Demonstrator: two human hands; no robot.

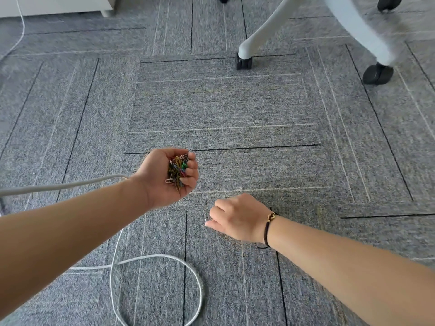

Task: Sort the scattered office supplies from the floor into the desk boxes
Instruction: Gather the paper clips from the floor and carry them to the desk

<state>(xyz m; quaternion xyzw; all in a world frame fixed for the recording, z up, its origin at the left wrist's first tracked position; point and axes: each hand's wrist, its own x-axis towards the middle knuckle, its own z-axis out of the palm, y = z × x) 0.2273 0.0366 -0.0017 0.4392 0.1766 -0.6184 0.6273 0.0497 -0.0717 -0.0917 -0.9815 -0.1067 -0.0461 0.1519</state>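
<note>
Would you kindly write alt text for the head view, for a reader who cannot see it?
A person's left hand, palm up, cups a pile of coloured paper clips above grey carpet, while the right hand reaches down to the floor with fingers curled. A white cable loops across the carpet below the arms, and a chair base on castors stands beyond.

Grey flecked carpet tiles (223,107) cover the floor, marked with thin black and pale lines set in squares; a white chair base (266,27) on black castors (243,63) stands at the upper right; a white cable (160,256) loops across the carpet below; pale furniture (58,4) edges the upper left; the light is even.
</note>
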